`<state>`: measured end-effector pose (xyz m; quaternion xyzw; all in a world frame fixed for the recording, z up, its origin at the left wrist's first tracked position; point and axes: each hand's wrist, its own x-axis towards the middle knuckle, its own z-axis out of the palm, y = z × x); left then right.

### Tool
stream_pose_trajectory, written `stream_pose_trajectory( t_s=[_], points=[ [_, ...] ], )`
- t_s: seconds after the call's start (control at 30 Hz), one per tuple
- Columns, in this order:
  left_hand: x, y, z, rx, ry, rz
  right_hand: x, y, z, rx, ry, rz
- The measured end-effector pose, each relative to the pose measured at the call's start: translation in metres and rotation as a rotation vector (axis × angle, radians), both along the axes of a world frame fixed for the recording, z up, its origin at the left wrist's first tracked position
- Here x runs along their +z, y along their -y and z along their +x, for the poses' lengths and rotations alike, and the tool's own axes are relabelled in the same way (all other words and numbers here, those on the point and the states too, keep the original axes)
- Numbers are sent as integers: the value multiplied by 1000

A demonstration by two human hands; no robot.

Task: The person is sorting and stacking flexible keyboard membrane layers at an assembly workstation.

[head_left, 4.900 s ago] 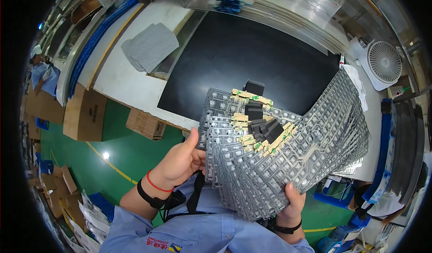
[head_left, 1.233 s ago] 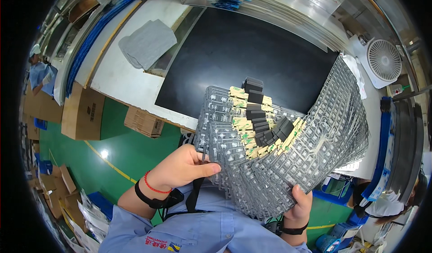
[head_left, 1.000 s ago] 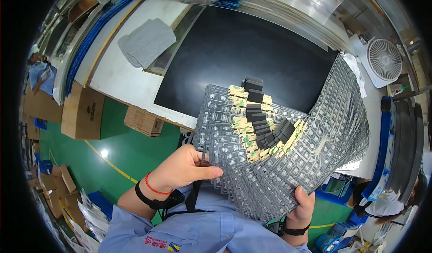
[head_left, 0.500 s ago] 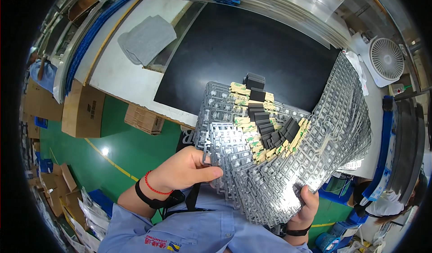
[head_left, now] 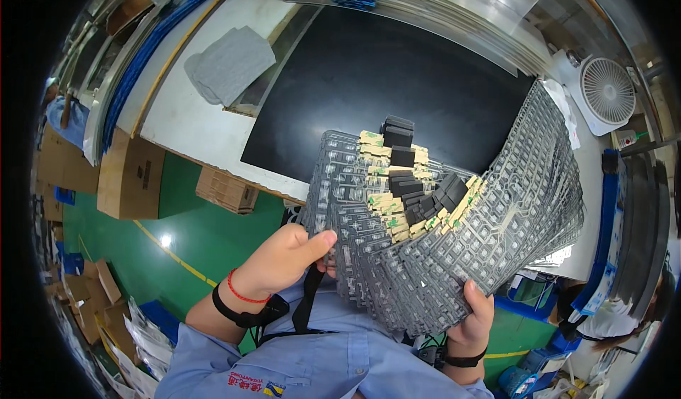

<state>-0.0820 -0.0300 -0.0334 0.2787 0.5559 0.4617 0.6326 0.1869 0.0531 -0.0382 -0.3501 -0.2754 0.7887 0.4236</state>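
A fanned stack of thin grey keyboard membrane sheets [head_left: 397, 278] spreads between my hands, over the table's near edge. Tan backing strips [head_left: 455, 209] and black tabs [head_left: 447, 195] form an arc along its inner side. My left hand [head_left: 287, 255] pinches the left edge of the fan, thumb on top and the other fingers partly hidden below. At the lower right corner, my right hand [head_left: 474, 321] grips the stack with its thumb on top; its other fingers are hidden beneath. The fan's right part reaches the right end of the black mat [head_left: 383, 73].
A grey cloth [head_left: 230, 64] lies on the white tabletop [head_left: 177, 119] at the left. A white fan [head_left: 604, 94] stands at the far right. Clear panels [head_left: 454, 26] line the back. Cardboard boxes [head_left: 135, 179] stand on the green floor; other people are at both sides.
The near part of the sheet fan has tilted and shifted slightly upward, losing its bright glare. Both hands have risen a little with it, keeping their hold.
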Motion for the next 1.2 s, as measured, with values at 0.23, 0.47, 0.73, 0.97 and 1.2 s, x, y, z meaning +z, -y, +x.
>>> stream_pose_trajectory(
  t_s=[0.23, 0.47, 0.73, 0.97, 1.2],
  points=[
    [-4, 5, -4, -4, 95, 6, 0, -1, 5, 19, -23, 52],
    [10, 1, -1, -88, 77, 33, -13, 5, 11, 65, -265, -67],
    [11, 3, 1, -137, 120, 58, -1, 4, 11, 53, -72, 51],
    [6, 4, -2, -255, 161, 7, -1, 3, 17, 13, -54, 46],
    [6, 4, 7, -164, 213, 36, -5, 1, 24, 10, -48, 68]
  ],
)
